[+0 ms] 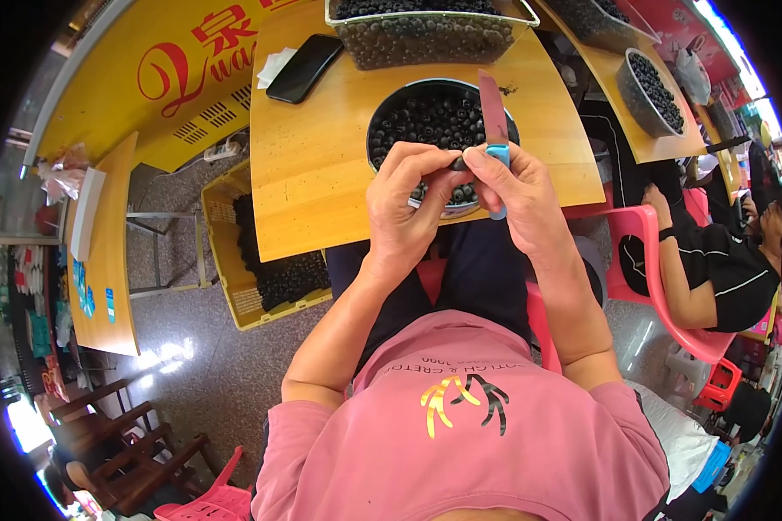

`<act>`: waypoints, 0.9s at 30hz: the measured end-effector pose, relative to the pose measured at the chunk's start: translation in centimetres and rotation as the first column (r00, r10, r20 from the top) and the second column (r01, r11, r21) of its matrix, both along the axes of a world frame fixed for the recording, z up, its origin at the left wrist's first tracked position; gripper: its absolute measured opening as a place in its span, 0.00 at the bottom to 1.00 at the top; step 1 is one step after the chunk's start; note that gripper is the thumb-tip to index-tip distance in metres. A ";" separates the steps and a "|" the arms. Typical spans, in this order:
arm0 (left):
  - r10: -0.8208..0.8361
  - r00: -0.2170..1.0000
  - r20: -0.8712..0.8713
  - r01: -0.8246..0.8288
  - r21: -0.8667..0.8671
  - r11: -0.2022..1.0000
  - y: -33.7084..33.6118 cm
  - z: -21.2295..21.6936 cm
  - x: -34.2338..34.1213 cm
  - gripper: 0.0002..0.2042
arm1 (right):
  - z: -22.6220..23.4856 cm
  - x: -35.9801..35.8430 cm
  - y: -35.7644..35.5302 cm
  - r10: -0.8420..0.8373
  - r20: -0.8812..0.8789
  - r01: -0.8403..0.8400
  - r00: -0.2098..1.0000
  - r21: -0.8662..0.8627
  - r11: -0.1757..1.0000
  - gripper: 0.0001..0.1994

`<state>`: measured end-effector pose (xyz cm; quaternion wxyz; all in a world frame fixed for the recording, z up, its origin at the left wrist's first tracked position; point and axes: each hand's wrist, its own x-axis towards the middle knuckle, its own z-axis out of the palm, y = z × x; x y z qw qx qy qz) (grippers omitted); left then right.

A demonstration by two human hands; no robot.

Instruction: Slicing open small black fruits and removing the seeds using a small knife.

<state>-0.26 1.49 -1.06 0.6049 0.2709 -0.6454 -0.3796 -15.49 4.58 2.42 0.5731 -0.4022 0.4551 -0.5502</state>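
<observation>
My left hand [405, 193] pinches a small dark round fruit or nut [458, 163] between thumb and fingertips; its exact kind is too small to tell. In my right hand [514, 184] is a knife [493, 113] with a blue handle, its broad blade pointing up and away from me. The right thumb meets the left fingertips at the dark piece. Both hands are over the near rim of a round bowl [372, 130] at the table's near side. Many similar dark round pieces [430, 117] fill the bowl, partly hidden by my hands.
Beyond the bowl, a clear rectangular tub [426, 45] of dark pieces stands on the wooden table [308, 182]. A black phone [305, 69] lies at the far left. A yellow crate [224, 260] sits on the floor. At right, a person [712, 269] sits by a pink chair [652, 278].
</observation>
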 end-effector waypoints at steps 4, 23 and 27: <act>-0.086 0.992 -0.096 0.097 0.116 0.988 0.3 -0.1 0.0 0.09 | 0.1 0.1 0.0 -0.004 0.025 0.004 1.000 0.019 1.000 0.08; -0.012 1.000 0.026 0.013 -0.043 0.999 -0.3 0.1 0.5 0.10 | 1.1 0.5 0.3 -0.023 -0.281 -0.009 0.959 -0.110 0.994 0.11; 0.014 0.999 0.044 -0.012 -0.048 0.999 -0.1 0.0 1.0 0.10 | 1.0 0.9 0.3 0.040 -0.194 -0.050 0.980 -0.047 0.998 0.11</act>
